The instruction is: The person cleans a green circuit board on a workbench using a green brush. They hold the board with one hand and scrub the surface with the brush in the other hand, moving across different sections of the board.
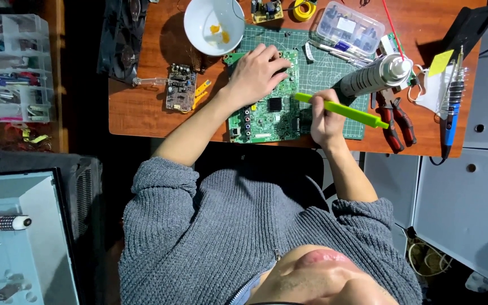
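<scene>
My right hand (326,121) is clenched around a green tool (340,109), its tip touching the circuit board (264,110) lying on the cutting mat (329,79) at the near edge of the worktop (136,107). My left hand (255,73) lies flat on the board's far part, fingers spread, gripping nothing. Beside the mat are red pliers (396,118) and a spray can (377,74). Beyond sits a white bowl (214,25).

A clear plastic parts box (350,26) with a white label sits upper right; a yellow sticky note (440,62) (small, blank-looking) further right.
</scene>
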